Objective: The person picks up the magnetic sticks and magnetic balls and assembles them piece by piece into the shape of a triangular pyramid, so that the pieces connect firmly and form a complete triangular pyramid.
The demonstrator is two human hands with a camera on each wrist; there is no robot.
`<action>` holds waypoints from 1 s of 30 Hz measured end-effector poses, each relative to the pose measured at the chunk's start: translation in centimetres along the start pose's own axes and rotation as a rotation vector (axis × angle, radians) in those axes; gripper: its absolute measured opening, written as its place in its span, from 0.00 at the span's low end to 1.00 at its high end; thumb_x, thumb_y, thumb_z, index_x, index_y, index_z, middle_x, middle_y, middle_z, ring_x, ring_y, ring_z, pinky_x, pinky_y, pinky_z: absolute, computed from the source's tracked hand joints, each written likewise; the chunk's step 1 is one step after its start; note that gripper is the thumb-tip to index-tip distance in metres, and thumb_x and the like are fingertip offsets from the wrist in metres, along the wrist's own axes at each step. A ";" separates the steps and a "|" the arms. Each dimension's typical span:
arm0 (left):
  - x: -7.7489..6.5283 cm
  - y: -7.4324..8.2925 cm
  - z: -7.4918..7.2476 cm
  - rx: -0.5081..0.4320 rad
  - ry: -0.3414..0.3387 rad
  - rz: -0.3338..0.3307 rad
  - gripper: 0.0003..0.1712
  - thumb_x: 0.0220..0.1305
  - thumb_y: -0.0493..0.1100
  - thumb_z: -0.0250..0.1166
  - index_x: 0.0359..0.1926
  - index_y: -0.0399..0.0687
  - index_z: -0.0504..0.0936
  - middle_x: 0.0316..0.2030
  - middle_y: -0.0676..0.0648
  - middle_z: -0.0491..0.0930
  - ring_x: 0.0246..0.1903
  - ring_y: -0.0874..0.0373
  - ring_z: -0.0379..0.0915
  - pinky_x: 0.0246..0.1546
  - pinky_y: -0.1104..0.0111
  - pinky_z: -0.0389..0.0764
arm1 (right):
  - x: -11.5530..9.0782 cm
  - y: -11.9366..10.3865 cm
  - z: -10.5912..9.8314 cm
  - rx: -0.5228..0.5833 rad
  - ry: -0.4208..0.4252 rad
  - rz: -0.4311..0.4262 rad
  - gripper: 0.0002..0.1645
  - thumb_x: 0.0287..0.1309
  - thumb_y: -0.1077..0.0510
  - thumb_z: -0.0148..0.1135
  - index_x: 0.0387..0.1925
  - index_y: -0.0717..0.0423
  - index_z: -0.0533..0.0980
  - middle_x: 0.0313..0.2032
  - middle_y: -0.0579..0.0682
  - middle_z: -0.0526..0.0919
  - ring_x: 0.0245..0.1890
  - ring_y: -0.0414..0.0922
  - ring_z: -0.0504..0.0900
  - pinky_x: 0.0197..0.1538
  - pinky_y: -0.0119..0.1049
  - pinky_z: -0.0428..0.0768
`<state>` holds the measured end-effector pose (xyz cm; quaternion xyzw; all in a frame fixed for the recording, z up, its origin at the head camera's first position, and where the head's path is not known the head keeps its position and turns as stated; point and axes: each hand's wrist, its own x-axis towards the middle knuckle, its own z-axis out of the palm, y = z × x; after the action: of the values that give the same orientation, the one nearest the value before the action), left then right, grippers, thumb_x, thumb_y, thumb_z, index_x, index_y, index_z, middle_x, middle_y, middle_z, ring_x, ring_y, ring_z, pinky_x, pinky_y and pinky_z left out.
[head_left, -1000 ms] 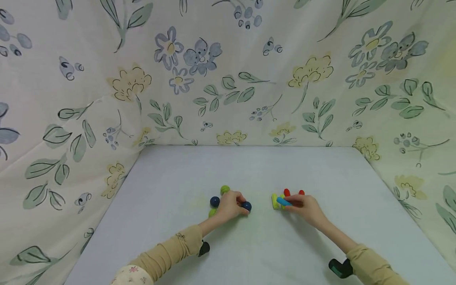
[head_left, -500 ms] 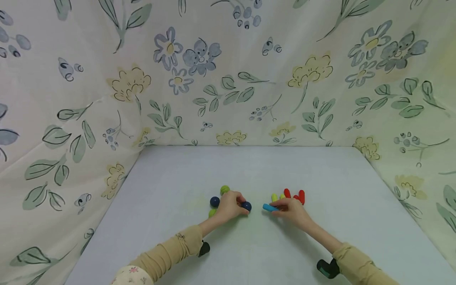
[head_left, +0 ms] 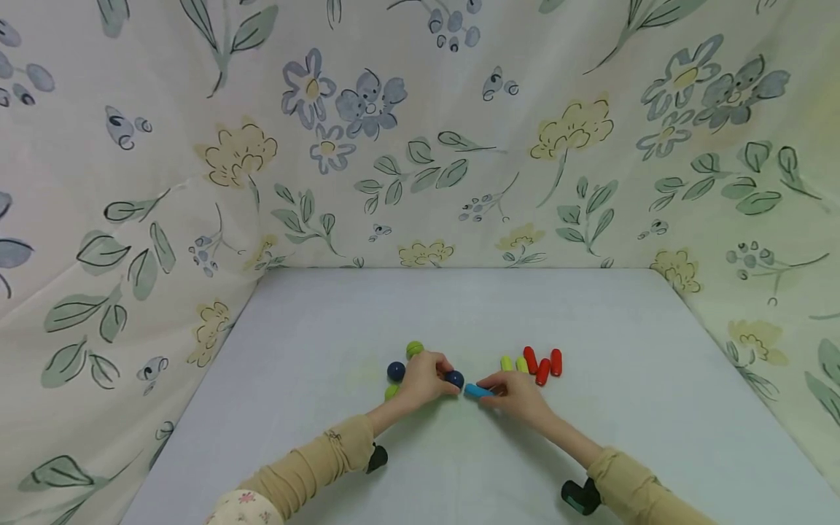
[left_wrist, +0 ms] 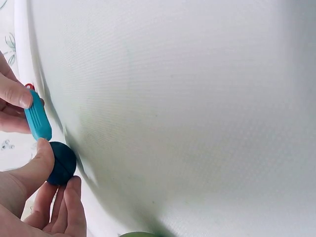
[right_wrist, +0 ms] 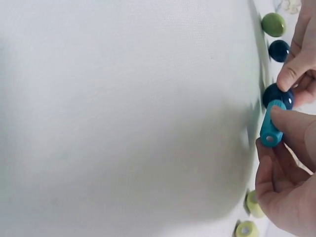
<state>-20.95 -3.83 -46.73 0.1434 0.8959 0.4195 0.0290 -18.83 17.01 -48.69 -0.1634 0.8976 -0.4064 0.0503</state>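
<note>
A dark blue ball (head_left: 455,379) is pinched between the thumb and fingers of my left hand (head_left: 423,378). My right hand (head_left: 516,394) pinches a light blue toy rod (head_left: 477,391), ribbed along its side, with a small grey disc in its end. The rod's other end points at the ball. In the left wrist view, the rod (left_wrist: 38,116) lies right by the ball (left_wrist: 62,163) near the left thumb. In the right wrist view, the rod (right_wrist: 270,129) overlaps the ball (right_wrist: 276,95).
Left of the left hand lie a second dark blue ball (head_left: 396,372), a green ball (head_left: 415,349) and a partly hidden green ball (head_left: 391,391). Beyond the right hand are yellow-green rods (head_left: 506,363) and several red rods (head_left: 556,362). A flowered cloth (head_left: 420,182) surrounds the white table (head_left: 367,306).
My right hand has moved left and slightly toward me with the light blue rod, from over the yellow-green rods to the ball. The left hand has stayed in place holding the ball.
</note>
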 end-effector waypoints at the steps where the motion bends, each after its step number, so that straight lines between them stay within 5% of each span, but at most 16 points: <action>1: 0.0 0.0 0.0 -0.002 -0.001 0.003 0.15 0.39 0.36 0.79 0.30 0.38 0.84 0.28 0.44 0.84 0.25 0.64 0.72 0.28 0.76 0.73 | 0.1 0.0 0.1 0.000 0.003 -0.006 0.14 0.51 0.59 0.70 0.41 0.59 0.83 0.34 0.51 0.87 0.29 0.38 0.80 0.34 0.24 0.79; 18: -0.1 0.0 -0.1 0.059 -0.022 0.044 0.15 0.42 0.38 0.78 0.31 0.40 0.82 0.30 0.45 0.84 0.30 0.56 0.78 0.30 0.74 0.75 | 0.1 -0.2 1.0 0.004 0.032 0.031 0.12 0.51 0.61 0.69 0.39 0.59 0.83 0.35 0.49 0.85 0.32 0.39 0.79 0.36 0.24 0.77; 25: 0.3 0.2 -1.1 0.136 -0.157 0.049 0.23 0.45 0.41 0.76 0.45 0.41 0.82 0.43 0.44 0.84 0.41 0.51 0.80 0.42 0.66 0.80 | 0.0 0.1 1.3 -0.038 0.030 0.021 0.13 0.49 0.60 0.71 0.39 0.56 0.84 0.32 0.46 0.83 0.31 0.38 0.75 0.35 0.24 0.74; 30: 0.8 0.1 -1.7 0.212 -0.293 0.155 0.27 0.48 0.39 0.75 0.52 0.45 0.81 0.50 0.47 0.82 0.48 0.52 0.78 0.47 0.66 0.79 | -0.1 0.1 0.9 -0.052 0.015 -0.056 0.12 0.49 0.60 0.70 0.39 0.57 0.84 0.33 0.47 0.83 0.32 0.40 0.77 0.36 0.24 0.76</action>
<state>-21.95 -4.84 -45.55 0.2738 0.9076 0.2982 0.1116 -18.59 16.44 -49.36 -0.1866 0.9033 -0.3853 0.0281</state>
